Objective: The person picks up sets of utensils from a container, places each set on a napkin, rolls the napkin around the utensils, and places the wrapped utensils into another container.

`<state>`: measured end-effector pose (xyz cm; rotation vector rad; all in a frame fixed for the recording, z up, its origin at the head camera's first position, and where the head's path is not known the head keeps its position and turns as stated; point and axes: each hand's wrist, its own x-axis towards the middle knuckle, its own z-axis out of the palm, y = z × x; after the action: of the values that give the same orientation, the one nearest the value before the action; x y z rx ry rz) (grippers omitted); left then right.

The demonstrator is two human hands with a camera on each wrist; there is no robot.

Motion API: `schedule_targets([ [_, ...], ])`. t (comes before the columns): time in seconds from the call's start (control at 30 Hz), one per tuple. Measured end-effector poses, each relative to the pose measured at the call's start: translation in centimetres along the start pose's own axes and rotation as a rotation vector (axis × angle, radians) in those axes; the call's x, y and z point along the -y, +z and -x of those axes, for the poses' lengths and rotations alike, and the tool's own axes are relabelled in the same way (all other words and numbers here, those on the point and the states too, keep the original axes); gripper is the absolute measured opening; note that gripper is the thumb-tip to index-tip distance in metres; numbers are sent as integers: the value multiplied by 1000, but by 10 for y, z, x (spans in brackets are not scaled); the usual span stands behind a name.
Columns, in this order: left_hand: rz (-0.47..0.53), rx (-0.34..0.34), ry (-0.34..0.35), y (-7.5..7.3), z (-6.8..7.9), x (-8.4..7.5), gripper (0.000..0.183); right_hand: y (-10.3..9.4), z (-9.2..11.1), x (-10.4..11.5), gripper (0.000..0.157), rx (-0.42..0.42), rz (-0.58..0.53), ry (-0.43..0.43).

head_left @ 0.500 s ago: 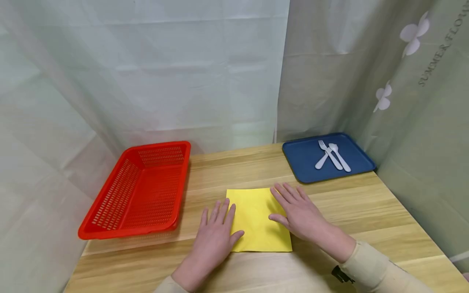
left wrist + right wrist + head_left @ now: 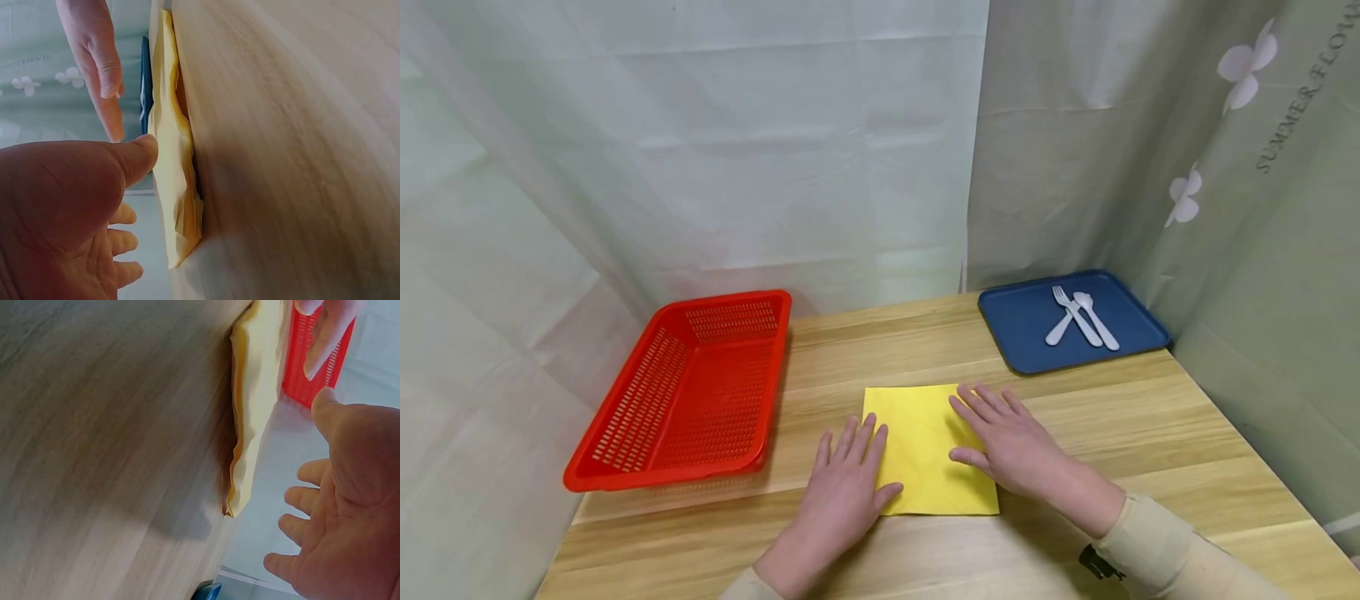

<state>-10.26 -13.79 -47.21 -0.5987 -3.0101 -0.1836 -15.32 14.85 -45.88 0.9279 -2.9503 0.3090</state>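
A folded yellow cloth (image 2: 925,467) lies flat on the wooden table, its stacked layers and wavy edge showing in the left wrist view. My left hand (image 2: 841,500) is over its left side with the fingers spread; in the left wrist view the thumb tip (image 2: 145,150) is right at the cloth. Over the right side is my right hand (image 2: 1015,450), fingers extended and pointing forward-left. The right wrist view has this hand (image 2: 350,494) raised off the cloth, palm down, with nothing held.
A red plastic basket (image 2: 766,392) with perforated walls stands at the left. At the back right sits a blue tray (image 2: 1022,321) carrying a white fork (image 2: 1078,318) and a white spoon (image 2: 1097,321), with another handle crossing beneath them. Curtains (image 2: 820,150) enclose the table.
My left hand has shifted slightly right and toward me. The right hand has drawn back a little, its fingertips lower in view. The cloth stays in place.
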Motion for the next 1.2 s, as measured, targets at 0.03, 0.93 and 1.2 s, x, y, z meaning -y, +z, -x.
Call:
schedule_targets([
  [0.03,2,5,2,0,0,-1,83,0,0,0,78,10,-2,-2],
  [0.93,4,46,69,-4,3,3,87,6,0,-1,72,74,24,-90],
  [1.2,17,54,61,-2,0,8,86,4,-1,-2,69,119,36,-85],
])
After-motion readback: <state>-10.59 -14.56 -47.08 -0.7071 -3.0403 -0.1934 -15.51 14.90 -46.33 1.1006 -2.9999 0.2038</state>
